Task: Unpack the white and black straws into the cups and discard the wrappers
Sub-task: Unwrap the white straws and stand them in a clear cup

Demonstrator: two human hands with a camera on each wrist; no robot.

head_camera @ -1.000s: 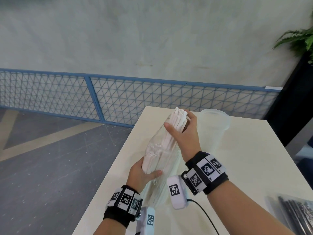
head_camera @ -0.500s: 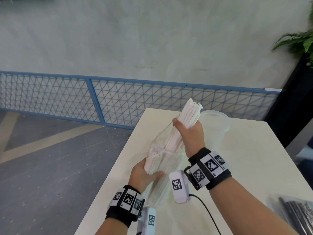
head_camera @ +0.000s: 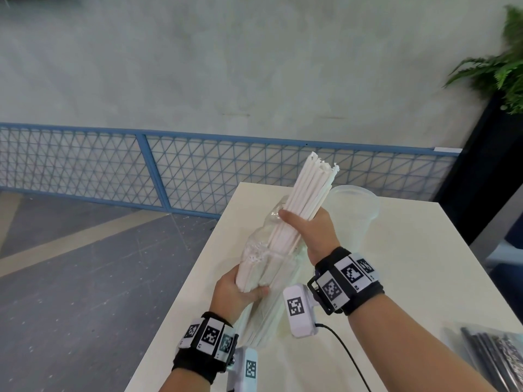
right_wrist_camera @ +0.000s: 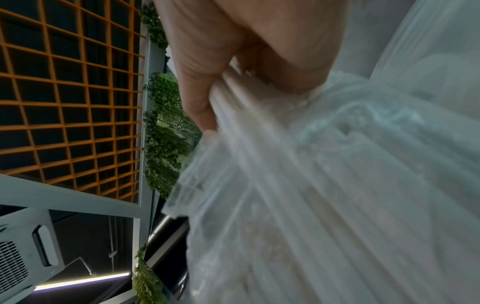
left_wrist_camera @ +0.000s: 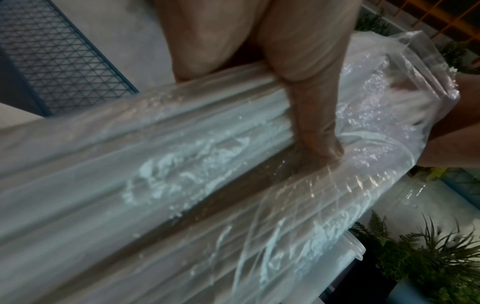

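A bundle of white straws (head_camera: 307, 190) sticks up out of a clear plastic wrapper (head_camera: 266, 250) above the table. My right hand (head_camera: 307, 226) grips the bundle near its middle, with the upper half of the straws bare. My left hand (head_camera: 240, 290) holds the wrapper's lower part, with more white straws inside it. The left wrist view shows a finger of my left hand (left_wrist_camera: 309, 115) pressed into the wrapper (left_wrist_camera: 182, 185). In the right wrist view my right hand (right_wrist_camera: 233, 72) is wrapped around blurred straws (right_wrist_camera: 298, 164). A clear plastic cup (head_camera: 353, 213) stands upright just right of the bundle. Packed black straws (head_camera: 495, 360) lie at the bottom right.
The cream table (head_camera: 410, 278) ends in a left edge under my left hand, with grey floor beyond. A blue mesh fence (head_camera: 169, 171) runs behind the table. A dark planter with a fern (head_camera: 506, 72) stands at the far right.
My right hand has pulled the white straws up and out of the wrapper, toward the cup. My left hand has kept its hold on the wrapper's lower part.
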